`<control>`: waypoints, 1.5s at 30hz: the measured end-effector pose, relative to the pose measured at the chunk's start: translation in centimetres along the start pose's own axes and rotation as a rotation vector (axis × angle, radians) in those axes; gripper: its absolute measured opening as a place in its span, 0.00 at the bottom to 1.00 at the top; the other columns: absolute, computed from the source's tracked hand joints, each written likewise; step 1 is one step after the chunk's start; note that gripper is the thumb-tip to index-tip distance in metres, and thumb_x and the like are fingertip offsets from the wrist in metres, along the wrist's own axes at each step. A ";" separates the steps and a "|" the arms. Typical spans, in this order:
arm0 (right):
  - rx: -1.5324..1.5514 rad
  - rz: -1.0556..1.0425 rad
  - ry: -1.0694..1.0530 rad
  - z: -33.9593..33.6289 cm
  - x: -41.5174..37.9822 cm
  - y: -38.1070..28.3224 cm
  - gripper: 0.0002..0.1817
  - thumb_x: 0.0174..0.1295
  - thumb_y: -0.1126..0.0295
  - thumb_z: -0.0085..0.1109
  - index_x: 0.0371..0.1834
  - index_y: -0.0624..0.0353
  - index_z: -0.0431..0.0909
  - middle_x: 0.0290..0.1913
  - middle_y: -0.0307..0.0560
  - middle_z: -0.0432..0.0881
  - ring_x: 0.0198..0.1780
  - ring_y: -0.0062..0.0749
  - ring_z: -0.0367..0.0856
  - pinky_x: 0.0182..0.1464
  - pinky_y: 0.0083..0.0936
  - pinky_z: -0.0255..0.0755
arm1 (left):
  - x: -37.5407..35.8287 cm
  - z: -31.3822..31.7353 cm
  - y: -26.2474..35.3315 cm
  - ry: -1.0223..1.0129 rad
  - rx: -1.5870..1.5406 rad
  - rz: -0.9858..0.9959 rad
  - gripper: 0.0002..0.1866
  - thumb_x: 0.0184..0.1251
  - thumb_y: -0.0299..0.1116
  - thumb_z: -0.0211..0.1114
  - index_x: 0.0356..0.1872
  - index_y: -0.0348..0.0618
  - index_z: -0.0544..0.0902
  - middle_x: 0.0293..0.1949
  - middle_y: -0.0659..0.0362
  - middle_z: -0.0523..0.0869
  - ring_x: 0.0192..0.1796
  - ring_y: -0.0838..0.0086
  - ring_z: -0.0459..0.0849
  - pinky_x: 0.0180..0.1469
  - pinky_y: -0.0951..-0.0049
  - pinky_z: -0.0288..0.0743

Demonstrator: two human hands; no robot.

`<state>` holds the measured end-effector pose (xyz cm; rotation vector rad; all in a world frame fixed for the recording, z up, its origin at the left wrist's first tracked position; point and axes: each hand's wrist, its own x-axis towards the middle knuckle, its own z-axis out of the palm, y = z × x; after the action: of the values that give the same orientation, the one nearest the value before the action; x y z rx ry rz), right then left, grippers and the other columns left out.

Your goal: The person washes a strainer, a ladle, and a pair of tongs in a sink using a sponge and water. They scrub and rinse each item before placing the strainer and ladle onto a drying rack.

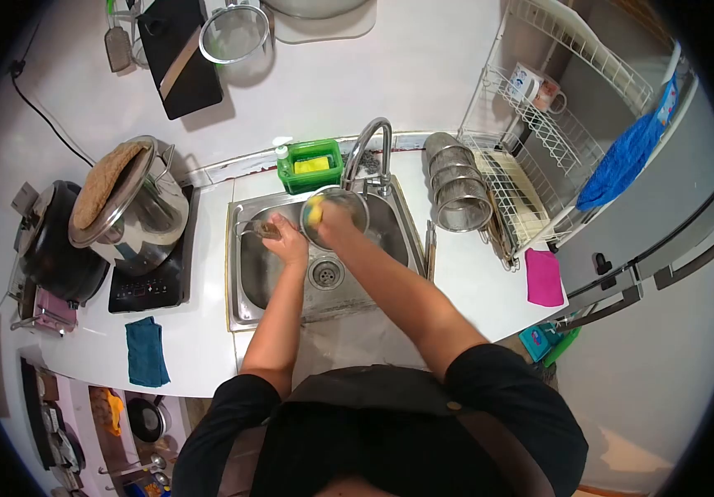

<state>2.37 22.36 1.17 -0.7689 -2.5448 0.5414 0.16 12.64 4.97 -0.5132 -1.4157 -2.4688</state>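
My left hand (288,242) is closed around a clear, shiny glass-like item (253,228) over the left side of the sink. Its exact kind cannot be made out. My right hand (336,225) presses a yellow sponge (315,210) at a round metal bowl (361,207) under the faucet (386,132); the fingers are partly hidden and slightly blurred. Both hands are above the steel sink (270,277), whose drain (326,272) shows below them.
Behind the sink stands a green caddy (295,182) with another yellow sponge and a soap pump. A row of shiny cups (460,186) lies to the right, beside a white wire rack (531,199). A large steel pot (137,236) sits on the cooktop (146,288) at left.
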 end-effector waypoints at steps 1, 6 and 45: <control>0.054 0.237 0.083 0.6 0.9 0.3 0.08 0.47 0.68 0.52 0.25 0.58 0.78 0.32 0.50 0.80 0.33 0.39 0.79 0.36 0.30 0.72 | -0.7 0.2 0.2 0.066 -0.118 -0.104 0.17 0.61 0.40 0.55 0.17 0.41 0.67 0.12 0.64 0.67 0.15 0.81 0.65 0.17 0.80 0.57; 0.095 0.442 0.080 2.9 0.8 0.9 0.07 0.43 0.66 0.54 0.23 0.56 0.78 0.30 0.48 0.80 0.33 0.38 0.79 0.34 0.30 0.72 | -3.8 1.2 1.3 -0.099 -0.081 -0.096 0.15 0.63 0.37 0.53 0.19 0.42 0.66 0.14 0.63 0.67 0.16 0.80 0.63 0.18 0.79 0.57; 0.375 -0.412 -0.814 -13.4 0.7 -1.5 0.12 0.42 0.73 0.61 0.33 0.59 0.75 0.35 0.49 0.76 0.39 0.40 0.76 0.40 0.31 0.69 | 4.0 -4.9 -0.8 -0.950 0.213 -0.538 0.18 0.56 0.48 0.57 0.32 0.42 0.76 0.28 0.61 0.77 0.30 0.76 0.74 0.31 0.76 0.67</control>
<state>7.82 24.83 13.23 0.1722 -3.0195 1.3368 -4.67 8.63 3.76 -1.5696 -2.3818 -2.4737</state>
